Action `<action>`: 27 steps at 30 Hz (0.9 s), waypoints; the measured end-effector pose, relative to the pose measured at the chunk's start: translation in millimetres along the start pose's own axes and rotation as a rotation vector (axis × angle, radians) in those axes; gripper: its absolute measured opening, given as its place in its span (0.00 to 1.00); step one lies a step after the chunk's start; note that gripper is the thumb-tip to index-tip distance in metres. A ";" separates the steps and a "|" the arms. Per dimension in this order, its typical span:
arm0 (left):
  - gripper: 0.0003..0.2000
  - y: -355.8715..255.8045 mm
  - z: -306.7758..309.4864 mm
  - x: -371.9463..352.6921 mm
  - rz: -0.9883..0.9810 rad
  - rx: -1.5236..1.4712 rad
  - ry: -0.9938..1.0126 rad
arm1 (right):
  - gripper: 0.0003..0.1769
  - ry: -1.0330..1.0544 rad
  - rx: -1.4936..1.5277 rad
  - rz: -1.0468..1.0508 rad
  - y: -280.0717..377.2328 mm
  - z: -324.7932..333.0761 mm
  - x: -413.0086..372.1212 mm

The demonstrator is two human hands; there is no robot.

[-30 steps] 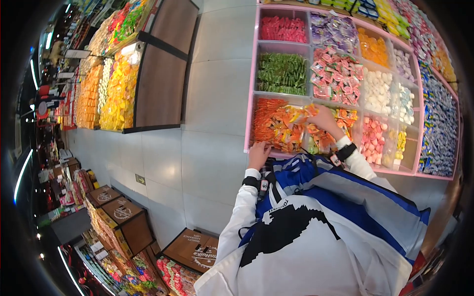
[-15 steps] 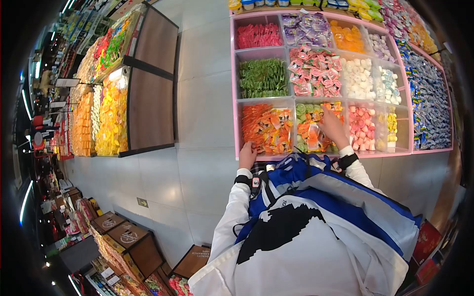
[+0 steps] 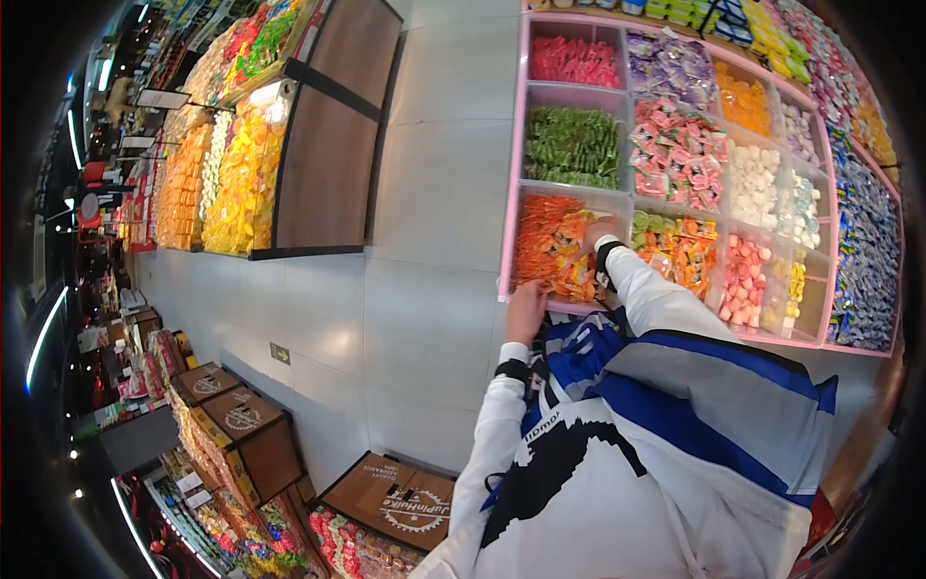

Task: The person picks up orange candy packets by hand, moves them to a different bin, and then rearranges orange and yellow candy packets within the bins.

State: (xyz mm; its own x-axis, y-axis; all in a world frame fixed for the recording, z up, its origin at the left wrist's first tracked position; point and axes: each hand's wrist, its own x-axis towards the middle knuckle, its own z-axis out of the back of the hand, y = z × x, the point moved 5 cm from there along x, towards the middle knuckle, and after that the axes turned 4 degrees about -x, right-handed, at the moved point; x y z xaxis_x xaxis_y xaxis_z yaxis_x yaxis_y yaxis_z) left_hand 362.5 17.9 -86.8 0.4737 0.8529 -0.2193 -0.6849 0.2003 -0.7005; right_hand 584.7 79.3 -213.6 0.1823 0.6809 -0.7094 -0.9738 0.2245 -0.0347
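My left hand [image 3: 526, 311] is at the front left corner of the pink-rimmed candy bin [image 3: 513, 183]. Its fingers are drawn together by the rim, against the orange-wrapped candies [image 3: 552, 236]; whatever they pinch is too small to make out. My right hand [image 3: 600, 234] reaches down into that same front left compartment, over the candies at its right side. A white sleeve and black wristband cover part of it, and its fingertips are hidden. Just right of it lies a compartment of green and orange packets [image 3: 675, 249].
Behind are compartments of green packets [image 3: 574, 145] and pink packets [image 3: 678, 150]. White candies [image 3: 755, 181] and pink candies [image 3: 745, 280] lie to the right, with blue packets [image 3: 861, 246] beyond. Across the grey floor [image 3: 424, 280] stands a brown-sided display [image 3: 328, 164]. Brown boxes [image 3: 391, 502] stand lower left.
My right hand has moved left, from the green and orange packets into the orange-wrapped candies. My left hand stays by the front left corner. The view has shifted, with the bin farther right.
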 end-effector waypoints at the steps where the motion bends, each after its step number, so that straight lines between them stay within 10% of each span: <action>1: 0.12 -6.0 3.2 -4.1 -0.083 0.043 -0.050 | 0.76 0.074 0.009 -0.004 2.0 5.6 3.5; 12: 0.09 -9.9 1.9 -11.0 -0.124 0.132 -0.039 | 0.74 0.467 0.262 -0.007 -6.5 6.0 -8.4; 17: 0.09 -10.5 3.8 -9.7 -0.117 0.151 -0.033 | 0.37 0.227 0.176 -0.072 -2.2 -6.8 -7.3; 27: 0.09 -2.0 3.4 -1.2 -0.126 0.172 0.005 | 0.14 -0.297 0.158 0.113 1.2 13.5 -64.1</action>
State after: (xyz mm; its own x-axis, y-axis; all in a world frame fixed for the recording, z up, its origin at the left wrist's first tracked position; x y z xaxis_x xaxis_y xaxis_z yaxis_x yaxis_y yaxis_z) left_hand 361.5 18.1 -82.9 0.5641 0.8136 -0.1410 -0.7042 0.3848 -0.5967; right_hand 573.7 45.4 -158.6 0.1288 0.8754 -0.4660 -0.9614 0.2254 0.1577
